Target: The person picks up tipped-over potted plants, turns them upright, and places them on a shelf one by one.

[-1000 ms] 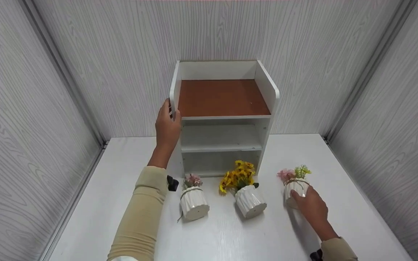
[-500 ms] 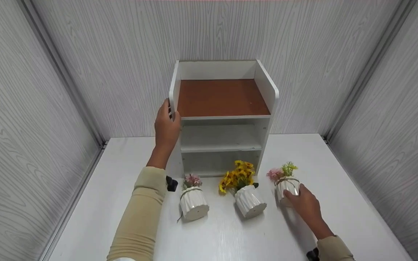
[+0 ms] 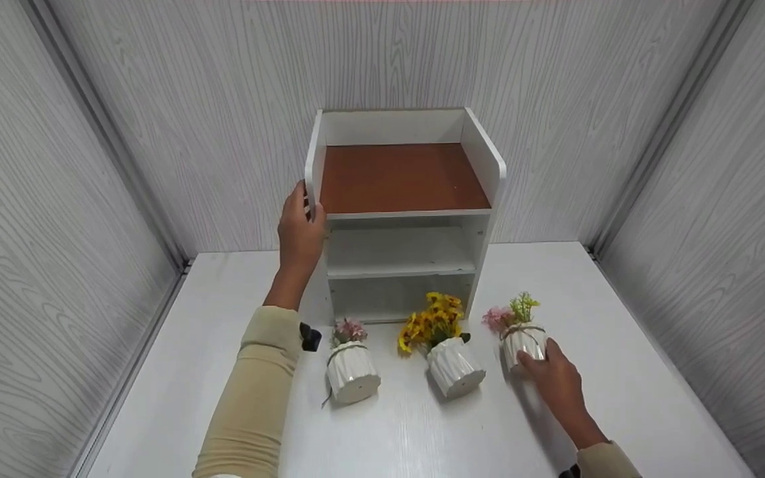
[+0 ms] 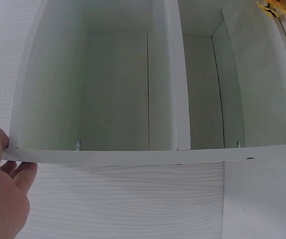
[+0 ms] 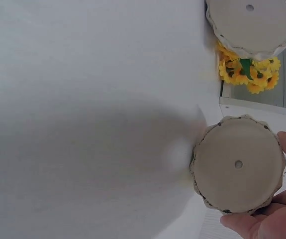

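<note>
My left hand (image 3: 299, 236) grips the left side panel of a small white shelf unit (image 3: 484, 159), thumb on one face and fingers on the other; the left wrist view shows the same hold on the panel's edge (image 4: 133, 157). My right hand (image 3: 558, 382) holds a white ribbed flowerpot (image 3: 523, 342) with pink and yellow-green flowers, tied with twine. That pot is tipped, and its flat base (image 5: 239, 174) with a small hole faces the right wrist camera. Between the hands lie a pot with yellow flowers (image 3: 455, 368) and another with pink flowers (image 3: 354, 375), both on their sides.
The shelf unit has a brown top surface (image 3: 402, 178) and two compartments below, divided by a white shelf board (image 3: 401, 271). It stands on a white table (image 3: 223, 372) near the back wall (image 3: 396, 53). Wood-grain panels enclose both sides.
My right hand has moved left with its flowerpot, a little closer to the yellow flowers. The left hand keeps its grip on the panel. The head view has shifted slightly.
</note>
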Available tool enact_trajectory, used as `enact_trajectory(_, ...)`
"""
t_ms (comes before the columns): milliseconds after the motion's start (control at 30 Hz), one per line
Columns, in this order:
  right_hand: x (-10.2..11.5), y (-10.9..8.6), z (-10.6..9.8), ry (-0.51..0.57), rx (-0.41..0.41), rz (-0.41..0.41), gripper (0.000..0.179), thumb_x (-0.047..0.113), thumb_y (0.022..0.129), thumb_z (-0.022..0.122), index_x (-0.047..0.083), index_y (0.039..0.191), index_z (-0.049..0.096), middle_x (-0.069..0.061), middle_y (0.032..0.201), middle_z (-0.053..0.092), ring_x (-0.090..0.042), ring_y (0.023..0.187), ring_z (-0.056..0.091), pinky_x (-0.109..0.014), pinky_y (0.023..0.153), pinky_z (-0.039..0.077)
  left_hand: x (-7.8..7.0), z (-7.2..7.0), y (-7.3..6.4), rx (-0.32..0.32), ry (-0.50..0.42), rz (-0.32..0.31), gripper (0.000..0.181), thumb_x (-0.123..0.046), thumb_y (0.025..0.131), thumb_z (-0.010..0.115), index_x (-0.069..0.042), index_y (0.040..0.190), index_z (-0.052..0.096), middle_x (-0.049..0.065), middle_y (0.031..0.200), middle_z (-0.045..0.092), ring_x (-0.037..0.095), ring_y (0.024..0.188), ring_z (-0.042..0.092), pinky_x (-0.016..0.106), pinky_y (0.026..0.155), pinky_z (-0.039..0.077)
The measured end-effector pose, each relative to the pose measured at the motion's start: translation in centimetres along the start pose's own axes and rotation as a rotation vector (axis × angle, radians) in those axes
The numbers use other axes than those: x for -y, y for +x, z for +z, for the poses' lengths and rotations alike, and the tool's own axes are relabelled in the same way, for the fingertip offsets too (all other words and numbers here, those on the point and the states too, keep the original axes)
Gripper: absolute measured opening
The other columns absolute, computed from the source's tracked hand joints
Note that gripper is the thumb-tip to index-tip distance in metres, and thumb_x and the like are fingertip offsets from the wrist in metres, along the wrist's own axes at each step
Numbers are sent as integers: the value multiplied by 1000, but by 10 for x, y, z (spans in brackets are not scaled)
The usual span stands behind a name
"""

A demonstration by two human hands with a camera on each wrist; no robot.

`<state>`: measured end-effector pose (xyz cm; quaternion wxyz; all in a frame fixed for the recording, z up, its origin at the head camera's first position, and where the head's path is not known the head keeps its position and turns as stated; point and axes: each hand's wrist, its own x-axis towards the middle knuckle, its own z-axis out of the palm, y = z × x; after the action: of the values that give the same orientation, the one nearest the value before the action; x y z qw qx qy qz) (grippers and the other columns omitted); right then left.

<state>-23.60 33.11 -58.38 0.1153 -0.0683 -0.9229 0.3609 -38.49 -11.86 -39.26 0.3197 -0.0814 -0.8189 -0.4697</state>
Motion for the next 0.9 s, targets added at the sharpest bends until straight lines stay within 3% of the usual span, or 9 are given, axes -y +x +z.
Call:
enact_trajectory(167, -2, -7, 7, 7, -81, -34, 49, 46, 95, 67, 6, 121, 52, -14, 100, 69, -27, 81, 62, -42, 68, 49, -1, 0, -1, -25, 16, -2, 50, -18, 106, 50, -4, 152, 39, 15, 140, 55, 26, 131, 56, 37, 102, 52)
enact_trajectory(267, -3, -11, 8, -18, -104, -47, 59, 43, 95, 68, 0, 130, 49, -23, 109, 69, -35, 92, 66, -48, 75, 52, -2, 1, -1, -36, 12, -6, 50, -17, 105, 51, -4, 152, 40, 15, 140, 55, 27, 130, 57, 38, 101, 53)
enact_trajectory(400, -4, -14, 6, -26, -43, 18, 82, 50, 96, 64, -6, 148, 33, -33, 137, 55, -46, 125, 56, -57, 97, 47, -4, 1, -2, -41, -2, -16, 50, -18, 105, 51, -4, 152, 40, 15, 140, 55, 27, 130, 57, 38, 101, 53)
enact_trajectory(467, -3, -15, 4, -23, -9, 52, 88, 52, 96, 63, -7, 152, 28, -34, 143, 49, -47, 132, 50, -58, 102, 44, -4, 1, -2, -40, -11, -22, 51, -19, 106, 51, -4, 153, 39, 15, 141, 55, 28, 131, 57, 39, 101, 53)
enact_trajectory(733, 3, -21, 1, -30, 65, 164, 102, 49, 92, 69, -13, 154, 17, -37, 155, 27, -48, 145, 28, -59, 116, 30, 0, -1, -4, -36, -40, -50, 51, -19, 106, 51, -6, 154, 38, 13, 142, 53, 28, 131, 57, 39, 99, 54)
enact_trajectory(900, 0, -30, -1, -31, 51, 167, 94, 41, 91, 73, -11, 151, 24, -37, 150, 39, -48, 140, 39, -60, 110, 37, -3, 0, -3, -19, -58, -66, 51, -21, 106, 50, -7, 154, 39, 13, 142, 53, 27, 131, 57, 38, 98, 54)
